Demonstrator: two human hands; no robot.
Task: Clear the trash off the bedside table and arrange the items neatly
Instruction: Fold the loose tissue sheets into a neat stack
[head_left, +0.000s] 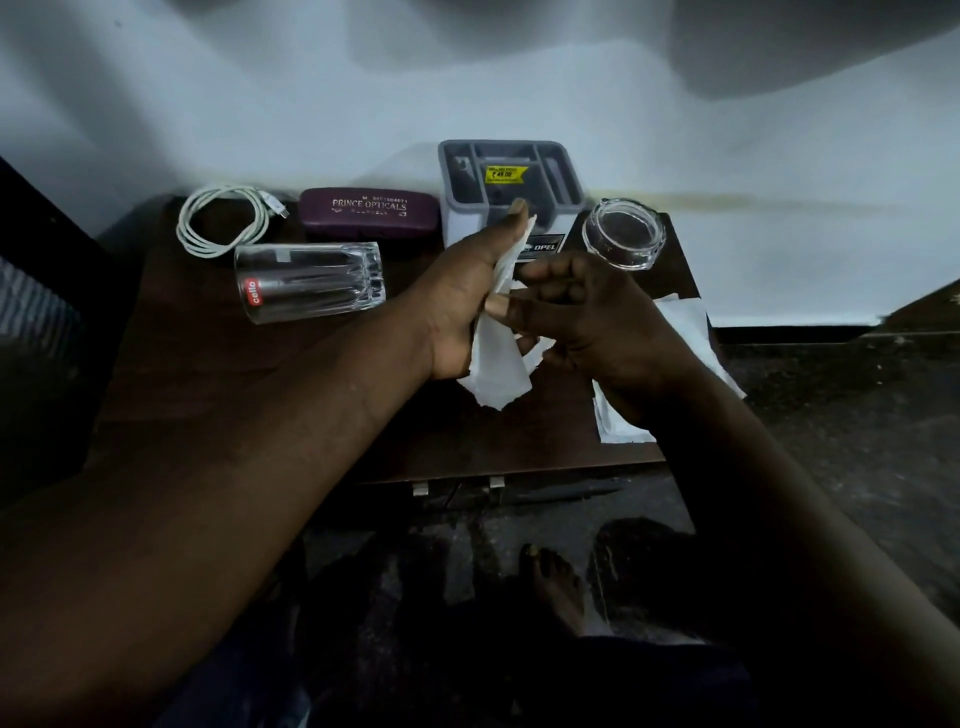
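A crumpled white tissue (496, 364) hangs from my left hand (467, 291), which grips it above the middle of the dark wooden bedside table (218, 374). My right hand (587, 312) touches the same tissue from the right, fingers curled around its edge. A second white tissue (685, 332) lies flat on the table's right side, partly under my right wrist. A clear drinking glass (309, 280) lies on its side at the left. Behind it sit a coiled white cable (223, 221) and a purple spectacle case (369, 213).
A grey and white organiser box (506, 176) stands at the back against the pale wall. A round glass ashtray (623, 231) sits at the back right corner. Below the table's front edge are a dark floor and my bare foot (556, 582).
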